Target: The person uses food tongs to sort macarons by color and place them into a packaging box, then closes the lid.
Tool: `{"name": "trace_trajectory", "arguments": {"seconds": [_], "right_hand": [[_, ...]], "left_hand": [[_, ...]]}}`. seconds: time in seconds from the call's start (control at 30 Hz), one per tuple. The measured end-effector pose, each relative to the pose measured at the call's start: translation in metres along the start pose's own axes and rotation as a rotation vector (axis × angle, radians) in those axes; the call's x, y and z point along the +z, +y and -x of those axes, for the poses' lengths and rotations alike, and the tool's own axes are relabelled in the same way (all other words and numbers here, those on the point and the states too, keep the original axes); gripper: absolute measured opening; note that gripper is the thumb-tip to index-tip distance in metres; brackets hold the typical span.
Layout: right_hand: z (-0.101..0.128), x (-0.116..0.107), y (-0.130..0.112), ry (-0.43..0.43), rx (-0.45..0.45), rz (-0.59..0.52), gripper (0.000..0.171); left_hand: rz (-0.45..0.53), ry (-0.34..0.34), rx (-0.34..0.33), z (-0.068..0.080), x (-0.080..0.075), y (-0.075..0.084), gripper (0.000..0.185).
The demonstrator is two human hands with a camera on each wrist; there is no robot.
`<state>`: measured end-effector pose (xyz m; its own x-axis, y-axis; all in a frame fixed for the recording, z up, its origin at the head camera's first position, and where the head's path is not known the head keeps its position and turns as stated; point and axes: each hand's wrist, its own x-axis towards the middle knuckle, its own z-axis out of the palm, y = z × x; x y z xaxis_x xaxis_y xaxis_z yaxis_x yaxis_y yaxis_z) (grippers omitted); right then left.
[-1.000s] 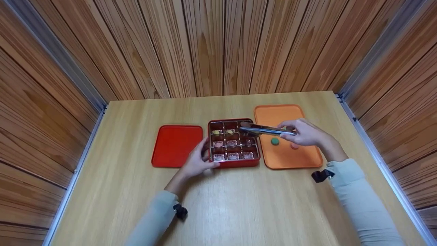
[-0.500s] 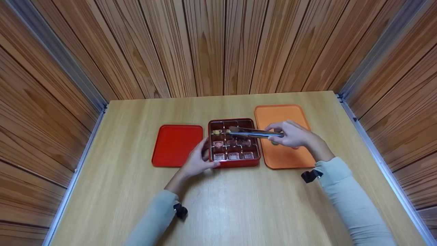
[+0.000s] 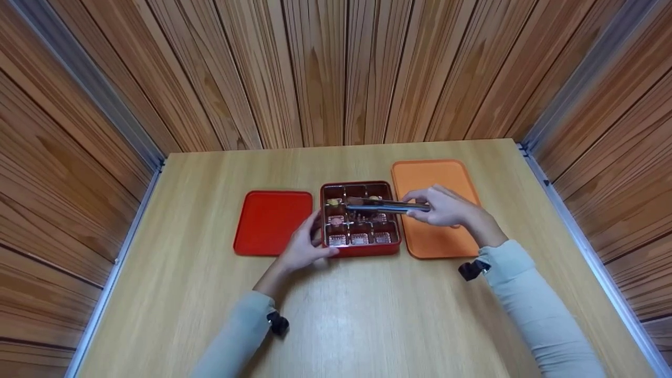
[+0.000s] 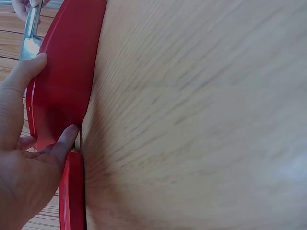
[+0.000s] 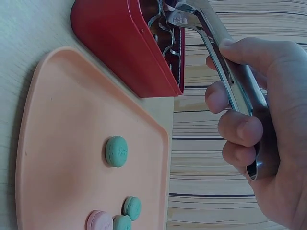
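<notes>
My left hand (image 3: 303, 251) grips the near left corner of a red box (image 3: 367, 252), thumb at the front rim and fingers along the left side. Inside the box is a clear divided insert. Yellow macarons (image 3: 334, 202) show in its back row, and a pink macaron (image 3: 336, 221) sits at the left of the middle row. Metal tongs (image 3: 386, 207), held by my right hand (image 3: 445, 210), reach from the right into the box. Their tips overlap the middle of the back row; what lies between them is hidden. In the right wrist view, thumb and fingers wrap the tongs' handle end.
Right of the box lies an orange tray (image 3: 438, 247), bearing green macarons (image 5: 116, 151) and a pink macaron (image 5: 100, 221). A flat red lid or tray (image 3: 275, 223) lies close on the box's left. Wood-patterned walls (image 3: 315, 73) stand behind and at both sides of the table.
My right hand and the tongs have moved left, from the back right compartment toward the middle of the box. A yellow macaron now shows at back right. My left hand has stayed put.
</notes>
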<state>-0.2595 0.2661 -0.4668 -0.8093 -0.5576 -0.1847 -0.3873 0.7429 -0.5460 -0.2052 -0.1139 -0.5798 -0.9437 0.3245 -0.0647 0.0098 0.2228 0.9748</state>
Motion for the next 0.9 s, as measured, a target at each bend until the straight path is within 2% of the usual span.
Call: {"name": "trace_trajectory", "arguments": {"seconds": [0.37,0.67,0.9], "right_hand": [[0.0005,-0.0019,0.0,0.003,0.02,0.021,0.038],[0.0024,-0.0035,0.0006,0.003,0.033,0.014,0.037],[0.0069,-0.0038,0.0033,0.027,0.016,0.048,0.038]], "left_hand": [[-0.03,0.009,0.0,0.0001,0.0002,-0.0003,0.118],[-0.018,0.012,0.004,0.0006,-0.0005,0.0009,0.119],[-0.031,0.009,-0.019,0.0005,-0.0002,0.0005,0.12]]}}
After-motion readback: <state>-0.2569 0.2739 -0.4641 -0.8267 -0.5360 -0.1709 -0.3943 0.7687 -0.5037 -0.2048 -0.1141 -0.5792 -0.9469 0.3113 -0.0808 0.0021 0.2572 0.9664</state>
